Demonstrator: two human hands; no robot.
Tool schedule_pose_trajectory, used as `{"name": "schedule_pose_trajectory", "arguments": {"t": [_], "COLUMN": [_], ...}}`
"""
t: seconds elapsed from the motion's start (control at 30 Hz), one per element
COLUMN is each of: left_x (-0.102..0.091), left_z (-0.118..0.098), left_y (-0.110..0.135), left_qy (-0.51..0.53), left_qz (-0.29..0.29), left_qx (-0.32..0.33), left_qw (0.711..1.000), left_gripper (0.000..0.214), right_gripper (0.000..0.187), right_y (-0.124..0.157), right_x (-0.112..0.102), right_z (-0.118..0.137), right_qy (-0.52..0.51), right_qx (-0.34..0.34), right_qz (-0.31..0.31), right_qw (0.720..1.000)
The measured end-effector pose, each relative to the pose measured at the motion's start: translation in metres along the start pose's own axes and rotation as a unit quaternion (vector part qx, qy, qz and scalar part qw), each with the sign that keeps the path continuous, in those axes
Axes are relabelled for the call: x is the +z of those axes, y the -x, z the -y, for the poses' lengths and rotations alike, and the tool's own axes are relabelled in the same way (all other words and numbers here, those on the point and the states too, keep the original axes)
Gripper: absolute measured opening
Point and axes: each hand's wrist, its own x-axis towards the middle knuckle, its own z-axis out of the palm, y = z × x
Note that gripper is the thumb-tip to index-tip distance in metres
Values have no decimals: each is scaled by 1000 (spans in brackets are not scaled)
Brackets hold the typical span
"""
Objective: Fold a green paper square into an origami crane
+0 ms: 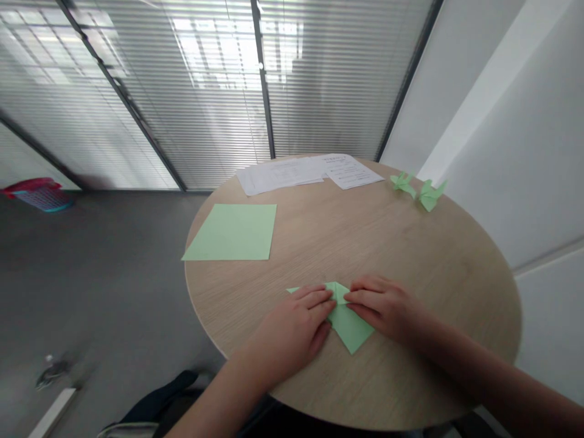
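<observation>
A partly folded light green paper lies on the round wooden table near its front edge. My left hand rests on the paper's left side, fingers laid flat and pressing down on a fold. My right hand lies on its right side, fingers stretched out toward the left hand, fingertips meeting near the paper's top point. A lower corner of the paper sticks out between the two hands.
A flat green paper square lies at the table's left. White printed sheets sit at the far edge. Two folded green paper figures stand at the far right. A red basket is on the floor at left.
</observation>
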Motion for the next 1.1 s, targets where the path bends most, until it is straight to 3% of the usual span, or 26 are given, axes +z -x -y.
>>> {"name": "schedule_pose_trajectory", "arguments": {"t": [0.53, 1.1], "left_x": [-3, -3], "left_z": [0, -4], "left_y": [-2, -4], "left_qy": [13, -39], "left_qz": [-6, 7], "left_qx": [-15, 3], "left_qw": [1000, 999], "left_gripper": [34, 40], "right_gripper": [18, 18], "right_y": [-2, -3], "right_x": [4, 2], "right_z": [6, 5], "right_qy": [-42, -49], "right_qx": [69, 63], "right_qz": [8, 10], "right_qw": [997, 997]}}
